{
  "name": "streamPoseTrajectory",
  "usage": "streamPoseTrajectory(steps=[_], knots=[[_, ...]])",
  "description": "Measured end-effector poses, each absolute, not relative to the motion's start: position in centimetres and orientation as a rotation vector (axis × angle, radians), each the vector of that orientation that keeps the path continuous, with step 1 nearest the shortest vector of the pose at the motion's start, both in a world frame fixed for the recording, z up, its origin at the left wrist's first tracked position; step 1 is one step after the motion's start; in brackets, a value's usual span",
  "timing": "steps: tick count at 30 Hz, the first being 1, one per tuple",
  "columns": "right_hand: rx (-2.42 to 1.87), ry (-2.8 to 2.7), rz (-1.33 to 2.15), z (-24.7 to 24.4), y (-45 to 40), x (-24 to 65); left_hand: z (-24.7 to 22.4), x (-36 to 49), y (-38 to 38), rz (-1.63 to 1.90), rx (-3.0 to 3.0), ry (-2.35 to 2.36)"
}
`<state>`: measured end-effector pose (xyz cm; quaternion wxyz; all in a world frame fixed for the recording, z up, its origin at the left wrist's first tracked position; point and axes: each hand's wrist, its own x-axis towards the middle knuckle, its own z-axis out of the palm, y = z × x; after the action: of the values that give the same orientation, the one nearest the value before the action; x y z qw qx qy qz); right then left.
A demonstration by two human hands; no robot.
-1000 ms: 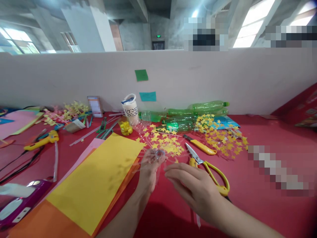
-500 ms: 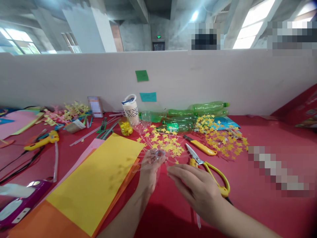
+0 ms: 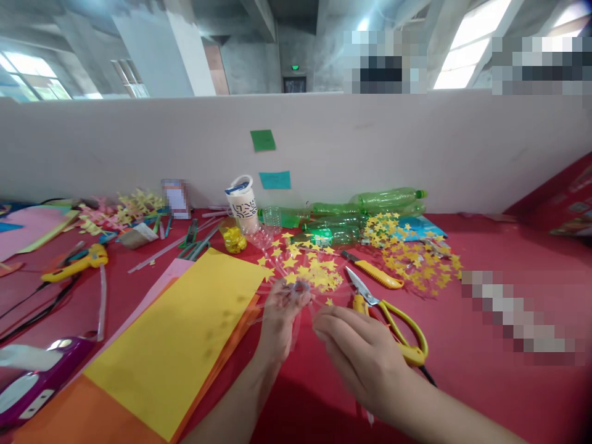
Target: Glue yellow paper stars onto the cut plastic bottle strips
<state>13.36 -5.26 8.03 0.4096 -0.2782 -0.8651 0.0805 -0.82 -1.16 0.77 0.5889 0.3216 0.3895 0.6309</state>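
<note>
A clear plastic piece (image 3: 301, 287), cut into thin strips that fan out with yellow paper stars (image 3: 319, 271) on them, is held by its small round neck in my left hand (image 3: 281, 311). Just right of it is my right hand (image 3: 354, 339), fingers bent and pressed together at a strip; whatever is between the fingertips is too small to make out. Yellow-handled scissors (image 3: 411, 353) lie beside my right hand, partly behind it, with a yellow cutter (image 3: 377, 274) above them.
Yellow paper (image 3: 185, 333) lies on orange sheets at the left. Farther left are a yellow glue gun (image 3: 78, 264) and a purple device (image 3: 49, 382). A white cup (image 3: 243, 206), green bottles (image 3: 391, 198) and another star cluster (image 3: 425, 262) stand or lie toward the white partition (image 3: 185, 142).
The fingers of my right hand have curled in closer together near the strips. My left hand keeps its hold on the clear piece, and the view has shifted slightly.
</note>
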Motion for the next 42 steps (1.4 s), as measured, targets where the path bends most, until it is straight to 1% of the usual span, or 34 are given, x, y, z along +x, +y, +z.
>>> streamPoseTrajectory(steps=[6, 11, 17, 22, 25, 29, 33, 37, 42], knots=[[-0.769, -2.157, 0.323, 8.2, -5.4, 13.3, 0.7, -1.0, -1.1, 1.474, 0.699, 0.896], [-0.732, -2.15, 0.194, 7.8, -5.5, 13.5, 0.7, -0.9, -1.2, 1.471, 0.725, 0.892], [-0.77, -2.135, 0.178, 7.7, -5.4, 13.7, 0.4, -0.8, -1.2, 1.515, 0.714, 0.883], [-0.748, -2.211, 0.016, 7.5, -5.4, 14.0, 0.9, -0.9, -1.3, 1.48, 0.723, 0.896], [-0.74, -2.239, -0.011, 7.4, -5.5, 14.2, 1.1, -0.9, -1.3, 1.5, 0.707, 0.901], [-0.748, -2.179, 0.017, 8.7, -5.8, 15.1, 1.0, -1.0, -1.1, 1.507, 0.729, 0.861], [-0.889, -2.105, 0.097, 9.9, -5.5, 15.7, 0.5, -1.2, -0.9, 1.532, 0.711, 0.875], [-1.008, -2.33, 0.106, 8.8, -4.6, 15.0, 0.3, -1.0, -0.7, 1.547, 0.683, 0.885], [-0.925, -2.391, 0.086, 7.2, -4.3, 13.9, 0.4, -0.9, -0.8, 1.546, 0.722, 0.905]])
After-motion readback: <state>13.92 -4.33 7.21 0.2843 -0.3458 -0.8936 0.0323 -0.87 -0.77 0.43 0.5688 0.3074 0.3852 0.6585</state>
